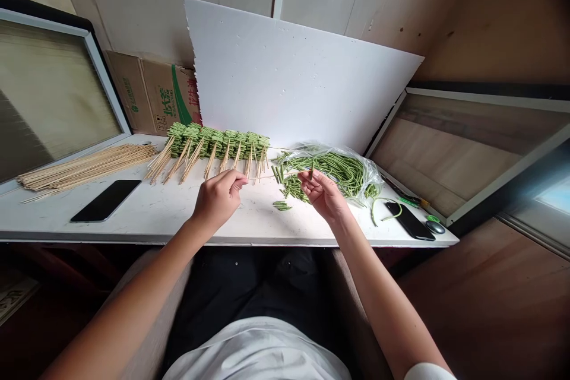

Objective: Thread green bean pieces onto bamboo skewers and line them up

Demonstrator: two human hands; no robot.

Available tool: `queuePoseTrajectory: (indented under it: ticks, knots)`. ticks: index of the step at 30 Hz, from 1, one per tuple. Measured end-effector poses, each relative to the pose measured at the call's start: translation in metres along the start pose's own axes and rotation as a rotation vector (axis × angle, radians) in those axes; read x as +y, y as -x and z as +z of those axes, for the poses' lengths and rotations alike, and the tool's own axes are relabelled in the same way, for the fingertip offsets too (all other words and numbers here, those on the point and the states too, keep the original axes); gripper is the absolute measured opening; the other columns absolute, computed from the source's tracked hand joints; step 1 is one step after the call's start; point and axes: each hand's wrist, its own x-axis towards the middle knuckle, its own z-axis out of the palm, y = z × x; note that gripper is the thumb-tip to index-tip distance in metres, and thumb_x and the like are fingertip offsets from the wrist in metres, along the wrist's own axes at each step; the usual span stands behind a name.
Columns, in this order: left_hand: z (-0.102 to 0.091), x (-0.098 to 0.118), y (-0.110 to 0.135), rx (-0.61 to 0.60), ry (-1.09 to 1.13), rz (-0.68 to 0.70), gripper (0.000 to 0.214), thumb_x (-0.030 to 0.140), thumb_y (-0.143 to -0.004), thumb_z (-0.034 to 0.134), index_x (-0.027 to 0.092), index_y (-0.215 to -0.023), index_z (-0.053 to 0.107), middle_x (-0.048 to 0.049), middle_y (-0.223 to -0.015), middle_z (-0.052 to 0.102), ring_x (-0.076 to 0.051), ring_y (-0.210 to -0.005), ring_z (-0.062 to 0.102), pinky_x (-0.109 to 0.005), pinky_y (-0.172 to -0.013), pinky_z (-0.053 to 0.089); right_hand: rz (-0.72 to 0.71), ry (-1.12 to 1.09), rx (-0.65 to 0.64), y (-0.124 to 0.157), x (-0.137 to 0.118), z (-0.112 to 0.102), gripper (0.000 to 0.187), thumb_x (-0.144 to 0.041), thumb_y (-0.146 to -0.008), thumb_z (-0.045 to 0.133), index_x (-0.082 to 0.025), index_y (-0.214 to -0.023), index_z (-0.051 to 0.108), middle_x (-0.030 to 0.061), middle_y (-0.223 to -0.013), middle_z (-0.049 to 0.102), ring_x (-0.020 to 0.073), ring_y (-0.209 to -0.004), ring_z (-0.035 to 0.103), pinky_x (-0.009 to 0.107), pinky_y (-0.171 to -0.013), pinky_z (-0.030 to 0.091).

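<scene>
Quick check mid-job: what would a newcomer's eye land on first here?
Probably the big white board standing at the back of the table. Next, the row of skewered green beans in front of it, left of center, with bare stick ends toward the person. Then the thin skewer between the left hand and right hand, just above the tabletop.

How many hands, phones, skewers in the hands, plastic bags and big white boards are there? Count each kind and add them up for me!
Hands: 2 (left hand, right hand)
Phones: 2 (one phone, another phone)
Held skewer: 1
Plastic bag: 1
White board: 1
Total: 7
</scene>
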Motion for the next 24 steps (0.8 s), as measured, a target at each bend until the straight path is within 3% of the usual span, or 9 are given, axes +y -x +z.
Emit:
queuePoseTrajectory:
  ticks: [8,18,24]
  knots:
    - [0.0,0.0,0.0,0.011,-0.02,0.007,0.02,0.012,-0.101,0.056,0.019,-0.089,0.07,-0.0037,-0.084,0.079,-0.02,-0.076,0.075,-0.028,-0.065,0.052,-0.129,0.13,0.045,-0.001,0.004,-0.004,0.026,-0.042,-0.074,0.097,-0.024,-0.087,0.083,0.0049,-0.094,0.083,0.0216,-0.099,0.078,0.029,-0.08,0.064]
    - [0.0,-0.002,0.001,0.016,-0.039,0.023,0.032,-0.007,-0.084,0.05,0.019,-0.089,0.069,-0.0015,-0.084,0.08,-0.019,-0.077,0.077,-0.026,-0.063,0.052,-0.122,0.152,0.1,-0.001,0.006,-0.001,0.032,-0.044,-0.064,0.101,-0.023,-0.081,0.084,0.0054,-0.086,0.082,0.0211,-0.091,0.078,0.027,-0.071,0.061]
    - [0.0,-0.002,0.002,0.009,-0.058,0.038,0.034,-0.009,-0.081,0.048,0.019,-0.086,0.068,-0.0017,-0.083,0.08,-0.02,-0.078,0.079,-0.027,-0.064,0.054,-0.167,0.158,0.124,0.001,0.012,0.003,0.031,-0.042,-0.064,0.101,-0.023,-0.081,0.084,0.005,-0.085,0.082,0.0215,-0.09,0.078,0.028,-0.068,0.06]
